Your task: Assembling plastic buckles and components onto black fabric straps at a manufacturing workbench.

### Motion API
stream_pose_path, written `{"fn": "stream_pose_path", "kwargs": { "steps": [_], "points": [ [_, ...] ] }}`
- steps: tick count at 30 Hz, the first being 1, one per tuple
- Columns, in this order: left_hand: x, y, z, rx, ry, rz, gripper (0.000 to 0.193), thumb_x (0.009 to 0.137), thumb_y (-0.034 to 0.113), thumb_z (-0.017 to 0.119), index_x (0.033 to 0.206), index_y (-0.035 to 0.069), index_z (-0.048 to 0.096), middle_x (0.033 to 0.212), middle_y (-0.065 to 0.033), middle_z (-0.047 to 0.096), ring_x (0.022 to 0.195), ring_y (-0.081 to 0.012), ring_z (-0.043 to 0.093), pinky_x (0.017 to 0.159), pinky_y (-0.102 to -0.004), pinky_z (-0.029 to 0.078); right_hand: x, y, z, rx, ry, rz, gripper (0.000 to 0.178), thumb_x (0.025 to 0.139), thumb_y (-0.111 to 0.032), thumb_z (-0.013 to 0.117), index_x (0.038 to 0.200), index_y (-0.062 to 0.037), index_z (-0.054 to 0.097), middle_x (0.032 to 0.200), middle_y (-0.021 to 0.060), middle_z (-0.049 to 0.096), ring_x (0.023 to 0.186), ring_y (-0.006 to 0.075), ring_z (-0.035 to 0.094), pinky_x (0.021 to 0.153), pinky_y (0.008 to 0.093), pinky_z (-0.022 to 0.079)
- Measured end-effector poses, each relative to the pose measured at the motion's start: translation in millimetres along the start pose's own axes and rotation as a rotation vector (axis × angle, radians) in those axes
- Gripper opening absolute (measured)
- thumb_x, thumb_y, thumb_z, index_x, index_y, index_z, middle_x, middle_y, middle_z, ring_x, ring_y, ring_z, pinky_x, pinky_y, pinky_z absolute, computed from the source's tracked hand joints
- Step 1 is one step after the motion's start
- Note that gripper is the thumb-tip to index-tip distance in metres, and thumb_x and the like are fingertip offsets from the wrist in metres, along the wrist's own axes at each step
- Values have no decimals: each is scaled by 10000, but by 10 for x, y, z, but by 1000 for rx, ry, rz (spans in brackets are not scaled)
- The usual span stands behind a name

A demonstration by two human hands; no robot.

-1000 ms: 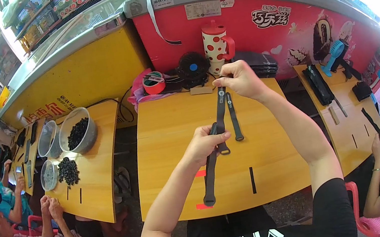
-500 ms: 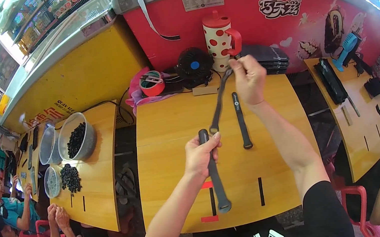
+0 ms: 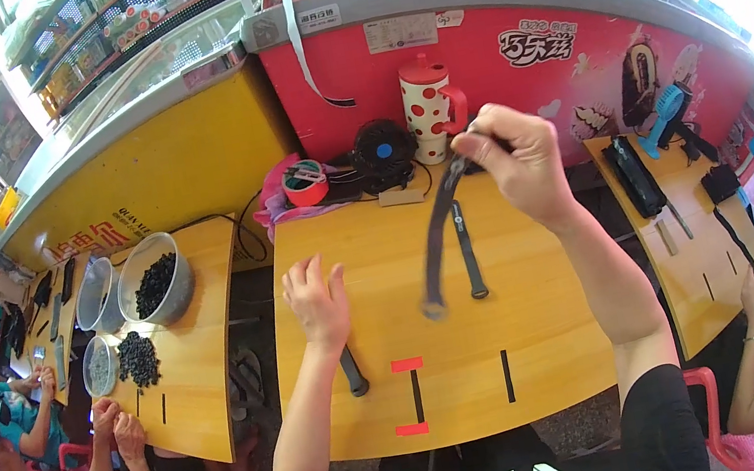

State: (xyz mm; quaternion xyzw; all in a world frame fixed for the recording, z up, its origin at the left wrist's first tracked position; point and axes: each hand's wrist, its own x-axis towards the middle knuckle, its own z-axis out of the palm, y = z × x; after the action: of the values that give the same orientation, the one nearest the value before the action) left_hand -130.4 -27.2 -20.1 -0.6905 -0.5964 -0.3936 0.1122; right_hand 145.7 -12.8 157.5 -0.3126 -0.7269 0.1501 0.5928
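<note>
My right hand (image 3: 520, 160) is closed on one end of a dark strap (image 3: 439, 245), which hangs above the table and slants down to the left, its rounded end low. To the left my left hand (image 3: 317, 305) is open, fingers apart. A second dark strap (image 3: 353, 376) lies on the table, partly hidden by my left hand and wrist. Another strap (image 3: 470, 259) lies lengthwise on the wooden table (image 3: 556, 335), beyond the hanging one. Nearer me, a black strip (image 3: 416, 396) between red tape pieces and another black strip (image 3: 508, 376) mark the tabletop.
At the far edge stand a black fan (image 3: 383, 145), a spotted tumbler (image 3: 428, 110) and a roll of red tape (image 3: 305, 185). A left-hand table holds tubs (image 3: 188, 291) and black pieces (image 3: 138, 360). Seated people work on both sides. A red freezer (image 3: 488, 64) stands behind.
My left hand has let go of one strap, which now lies at the left of the table, and has moved left. My right hand keeps the other strap, moved slightly right and nearer.
</note>
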Motion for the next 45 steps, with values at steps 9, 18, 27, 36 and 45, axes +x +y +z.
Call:
{"fn": "stream_pose_path", "kwargs": {
  "steps": [9,18,27,36,45],
  "points": [
    [19,1267,-86,-1344,-888,-561,301,984,293,528,1071,29,644,868,-72,704,733,-103,641,619,-225,486,-77,435,-24,-13,-139,252,251,847,-66,706,684,10,532,592,-54,384,607,34,331,519,241,277],
    [-48,1994,681,-1271,-1136,-995,306,989,267,513,881,-2,610,706,-80,646,544,-147,612,387,-272,400,-548,1875,-358,-274,-210,374,291,812,-221,710,690,21,605,504,127,458,489,141,421,482,348,340],
    [2,2034,706,-353,-930,8,325,899,284,610,779,-14,660,700,-201,658,664,-304,679,577,-398,527,-1141,2417,-31,-553,-253,474,353,851,-340,646,700,-22,613,637,169,573,613,332,577,552,442,405],
    [52,1854,697,-178,-718,260,479,819,369,694,1052,-38,599,1097,-237,608,1082,-376,576,769,-439,492,-1158,2378,23,-698,-258,340,271,844,-345,644,838,-75,624,787,131,663,728,342,639,630,457,484],
    [-166,1825,952,-88,-786,245,875,885,531,544,1442,-70,238,1502,-310,180,1399,-480,168,1097,-541,228,-1183,2354,64,-786,-234,347,264,877,-312,605,857,-49,616,816,161,648,757,363,644,653,466,505]
  ]
}}
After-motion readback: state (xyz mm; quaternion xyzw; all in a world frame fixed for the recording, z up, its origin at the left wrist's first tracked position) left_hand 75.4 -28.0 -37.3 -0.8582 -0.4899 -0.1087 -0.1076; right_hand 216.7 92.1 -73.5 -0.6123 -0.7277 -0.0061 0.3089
